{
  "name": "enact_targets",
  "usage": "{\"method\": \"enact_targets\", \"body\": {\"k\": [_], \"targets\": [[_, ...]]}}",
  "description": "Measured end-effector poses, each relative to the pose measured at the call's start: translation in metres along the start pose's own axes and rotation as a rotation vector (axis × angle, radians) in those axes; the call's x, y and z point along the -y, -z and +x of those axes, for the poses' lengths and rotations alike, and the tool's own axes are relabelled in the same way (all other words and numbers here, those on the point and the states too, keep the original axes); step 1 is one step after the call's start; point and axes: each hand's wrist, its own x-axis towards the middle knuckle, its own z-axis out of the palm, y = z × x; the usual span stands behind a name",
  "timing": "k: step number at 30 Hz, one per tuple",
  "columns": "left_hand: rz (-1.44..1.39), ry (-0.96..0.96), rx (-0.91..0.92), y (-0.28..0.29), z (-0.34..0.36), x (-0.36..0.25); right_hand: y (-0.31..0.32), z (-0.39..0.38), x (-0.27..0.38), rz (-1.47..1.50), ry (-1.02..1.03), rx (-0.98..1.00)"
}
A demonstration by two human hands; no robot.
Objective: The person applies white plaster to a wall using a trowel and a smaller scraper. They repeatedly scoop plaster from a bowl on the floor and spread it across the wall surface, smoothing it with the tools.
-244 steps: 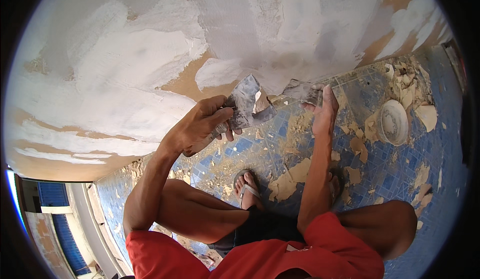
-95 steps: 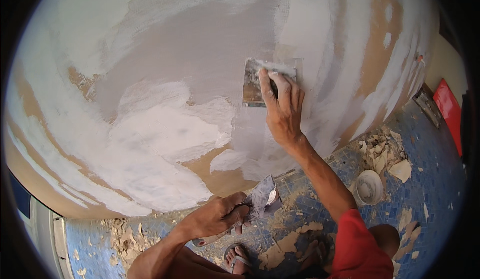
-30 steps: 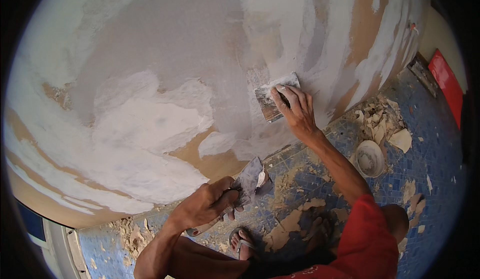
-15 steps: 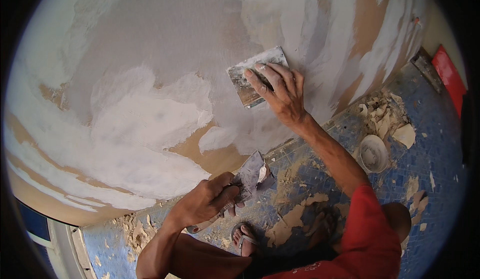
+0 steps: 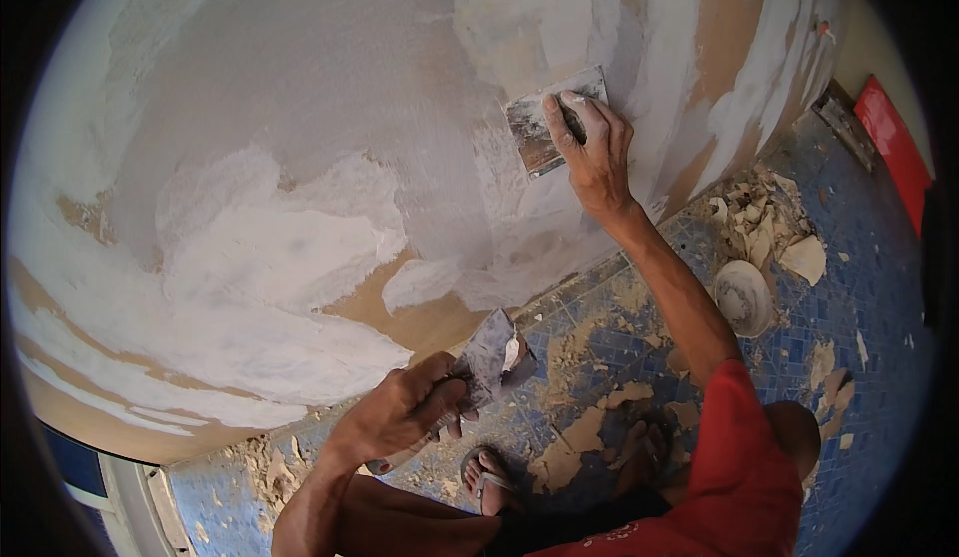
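My right hand (image 5: 597, 152) grips a flat rectangular plastering trowel (image 5: 532, 137), its blade smeared with putty and laid against the wall (image 5: 330, 87). Patches of white and greyish filler coat that wall, with bare tan areas between them. Lower down, just off the wall's foot, my left hand (image 5: 405, 407) is closed around a putty knife (image 5: 486, 359). Its grey, putty-covered blade points up and to the right, with a pale lump near the edge. Part of a handle shows below my fingers.
Blue tiled floor (image 5: 789, 367) runs along the wall, strewn with flakes. A small putty-stained bucket (image 5: 743, 298) stands at right beside a heap of peeled chips (image 5: 764, 222). Farther back lie a red panel (image 5: 892, 147) and a dark board (image 5: 844, 129). My sandalled foot (image 5: 488, 482) is below.
My right hand has slid the trowel right and slightly up the wall, leaving a fresh smoothed streak to its left. My left hand with the putty knife has barely moved.
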Motion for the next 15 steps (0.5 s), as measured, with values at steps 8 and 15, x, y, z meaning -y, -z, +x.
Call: {"method": "enact_targets", "body": {"k": [8,15], "targets": [[0.013,-0.002,0.004,0.0,0.0,-0.004,0.035,-0.067,0.001,0.109,-0.081,0.128],[0.012,0.012,-0.012,-0.001,0.001,-0.006,0.019,0.013,0.012,0.161,-0.316,-0.026]]}}
